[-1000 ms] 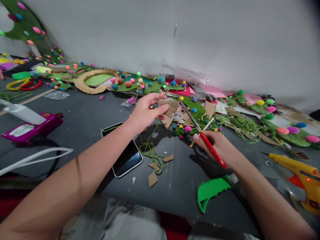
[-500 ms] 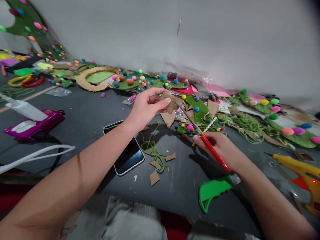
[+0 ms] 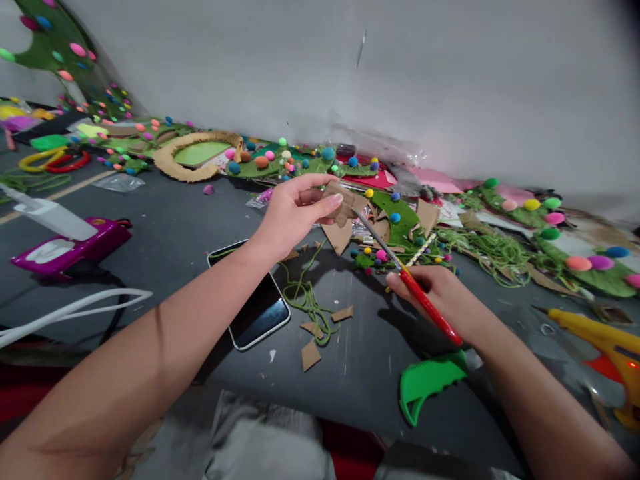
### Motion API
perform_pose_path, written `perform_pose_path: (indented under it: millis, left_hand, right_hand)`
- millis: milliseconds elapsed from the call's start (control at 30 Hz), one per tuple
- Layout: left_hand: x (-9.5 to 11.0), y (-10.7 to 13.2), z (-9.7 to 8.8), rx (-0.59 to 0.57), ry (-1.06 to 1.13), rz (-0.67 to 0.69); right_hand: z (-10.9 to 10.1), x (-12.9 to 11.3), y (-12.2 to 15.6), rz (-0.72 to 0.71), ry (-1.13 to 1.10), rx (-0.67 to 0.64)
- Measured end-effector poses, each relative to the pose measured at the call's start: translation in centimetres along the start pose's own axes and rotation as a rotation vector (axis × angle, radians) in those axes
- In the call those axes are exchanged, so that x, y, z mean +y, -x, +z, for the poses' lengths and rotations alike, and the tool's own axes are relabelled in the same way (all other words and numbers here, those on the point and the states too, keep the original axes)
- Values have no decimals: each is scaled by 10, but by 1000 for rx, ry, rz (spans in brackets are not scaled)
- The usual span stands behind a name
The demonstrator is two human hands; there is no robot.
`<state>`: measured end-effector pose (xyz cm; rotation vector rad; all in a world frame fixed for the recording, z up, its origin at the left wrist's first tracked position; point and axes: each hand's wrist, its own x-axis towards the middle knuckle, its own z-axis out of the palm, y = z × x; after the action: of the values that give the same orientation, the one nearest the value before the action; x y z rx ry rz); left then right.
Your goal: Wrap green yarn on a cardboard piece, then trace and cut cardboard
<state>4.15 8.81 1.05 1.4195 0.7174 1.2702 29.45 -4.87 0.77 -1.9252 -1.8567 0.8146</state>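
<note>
Between thumb and fingers my left hand (image 3: 300,210) pinches a small brown cardboard piece (image 3: 345,204) above the table. My right hand (image 3: 440,293) is closed on red-handled scissors (image 3: 417,293), whose metal blades reach up and left to the cardboard's lower right edge. Whether the blades are parted there is too small to tell. Below the hands lie a tangle of green yarn (image 3: 313,310) and cardboard scraps (image 3: 311,356). A phone (image 3: 263,313) with a dark screen rests partly under my left forearm.
A yellow glue gun (image 3: 595,333) with a lit red light lies at the right. Nearer me is a green plastic scraper-like tool (image 3: 430,383). A purple device (image 3: 75,247) and white cable (image 3: 75,319) sit left. Green pieces with coloured pompoms (image 3: 327,154) line the wall.
The scissor blades have shifted slightly left along the cardboard's edge. Both hands stay almost in place, and the whole view has moved very slightly.
</note>
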Motion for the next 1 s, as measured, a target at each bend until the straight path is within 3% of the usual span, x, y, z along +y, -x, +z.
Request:
perform_pose_path:
  millis: [1000]
  left_hand:
    - [2,0,-3,-18,-38,-23]
  right_hand:
    - [-2,-1,-1,21,-60,-16]
